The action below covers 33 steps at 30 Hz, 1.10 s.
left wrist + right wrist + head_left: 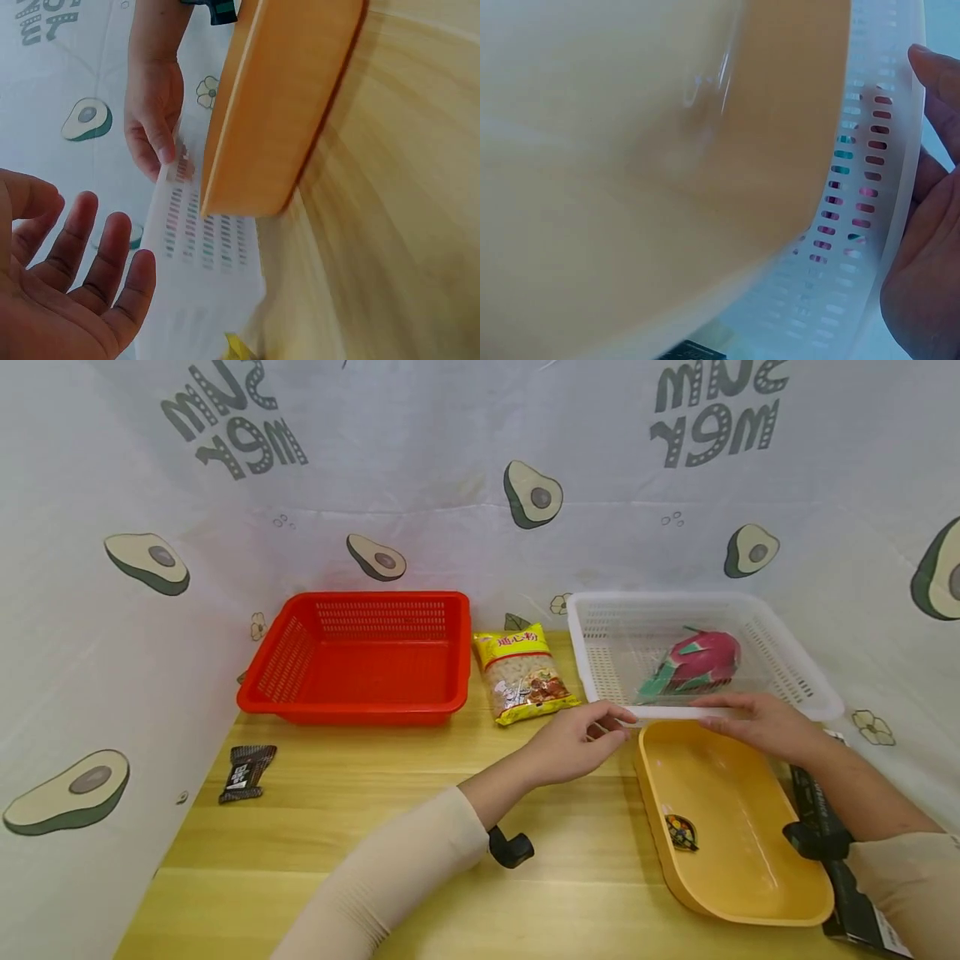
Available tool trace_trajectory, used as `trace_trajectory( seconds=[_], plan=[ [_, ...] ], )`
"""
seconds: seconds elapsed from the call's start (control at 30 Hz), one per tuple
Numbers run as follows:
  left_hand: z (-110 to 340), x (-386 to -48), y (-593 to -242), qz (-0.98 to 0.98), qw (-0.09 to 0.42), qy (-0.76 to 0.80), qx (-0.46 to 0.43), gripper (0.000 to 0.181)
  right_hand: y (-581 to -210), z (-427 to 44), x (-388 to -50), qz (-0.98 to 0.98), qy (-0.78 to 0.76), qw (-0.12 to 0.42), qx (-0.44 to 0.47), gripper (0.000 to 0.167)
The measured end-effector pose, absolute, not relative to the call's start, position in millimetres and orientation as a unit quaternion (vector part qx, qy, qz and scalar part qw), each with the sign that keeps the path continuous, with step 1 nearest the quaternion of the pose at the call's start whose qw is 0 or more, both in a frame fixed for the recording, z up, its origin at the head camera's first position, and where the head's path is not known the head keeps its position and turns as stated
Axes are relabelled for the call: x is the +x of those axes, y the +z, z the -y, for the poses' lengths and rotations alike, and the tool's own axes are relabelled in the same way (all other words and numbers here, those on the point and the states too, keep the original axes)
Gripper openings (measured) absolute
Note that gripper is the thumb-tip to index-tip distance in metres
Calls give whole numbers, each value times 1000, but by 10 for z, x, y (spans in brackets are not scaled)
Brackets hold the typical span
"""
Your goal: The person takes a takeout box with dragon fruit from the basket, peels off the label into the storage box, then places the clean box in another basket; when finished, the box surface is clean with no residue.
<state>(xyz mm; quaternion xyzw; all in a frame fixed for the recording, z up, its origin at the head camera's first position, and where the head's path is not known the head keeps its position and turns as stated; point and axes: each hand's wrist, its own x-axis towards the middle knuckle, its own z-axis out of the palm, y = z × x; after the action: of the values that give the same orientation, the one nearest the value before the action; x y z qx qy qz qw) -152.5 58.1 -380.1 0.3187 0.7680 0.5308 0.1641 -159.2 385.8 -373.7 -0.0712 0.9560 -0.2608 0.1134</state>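
Observation:
My right hand (772,727) pinches the front rim of the white basket (667,713), with the thumb outside and the fingers over the rim. Inside that basket lies a pink and green dragon fruit (705,658), visible through the slots in the right wrist view. Close to the basket's front left corner is my left hand (577,742). In the left wrist view its fingers (105,270) are spread, loosely bent and hold nothing. The yellow tray (738,827) stands just in front of the basket, below my right forearm.
A red basket (382,697) stands at the back left. Between the baskets lies a bag of pasta (522,674). A dark wrapped snack (247,773) is on the table's left side. A small round sticker (681,832) shows on the tray's inner wall. A black box (847,885) lies right of the tray.

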Motion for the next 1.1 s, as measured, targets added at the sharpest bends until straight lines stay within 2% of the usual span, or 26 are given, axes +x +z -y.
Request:
trace_trajectory(
  seconds=[0.23, 0.43, 0.53, 0.63, 0.77, 0.83, 1.0, 1.1],
  plan=[
    [-5, -1374, -3983, -799, 133, 520, 270, 26, -3729, -3858, -1592, -957, -258, 110, -72, 49],
    [535, -1160, -4091, -818, 99, 528, 204, 26, -3700, -3781, -1499, -965, -233, 82, -91, 47],
    [783, -1087, -4083, -833, 44, 520, 183, 25, -3630, -3686, -1469, -967, -221, 58, -113, 43],
    [1009, -1101, -4000, -852, -39, 490, 181, 23, -3518, -3535, -1479, -967, -211, 27, -143, 39],
    [1197, -1295, -3742, -877, -135, 423, 183, 24, -3275, -3239, -1560, -968, -197, -18, -152, 39],
    [1226, -1451, -3563, -894, -161, 377, 179, 28, -3109, -3069, -1634, -969, -192, -49, -144, 40],
    [1213, -1860, -3114, -944, -172, 237, 152, 44, -2671, -2653, -1835, -973, -183, -120, -76, 48],
    [1210, -2086, -2925, -957, -181, 181, 139, 49, -2470, -2470, -1946, -966, -181, -181, -43, 50]
  ],
)
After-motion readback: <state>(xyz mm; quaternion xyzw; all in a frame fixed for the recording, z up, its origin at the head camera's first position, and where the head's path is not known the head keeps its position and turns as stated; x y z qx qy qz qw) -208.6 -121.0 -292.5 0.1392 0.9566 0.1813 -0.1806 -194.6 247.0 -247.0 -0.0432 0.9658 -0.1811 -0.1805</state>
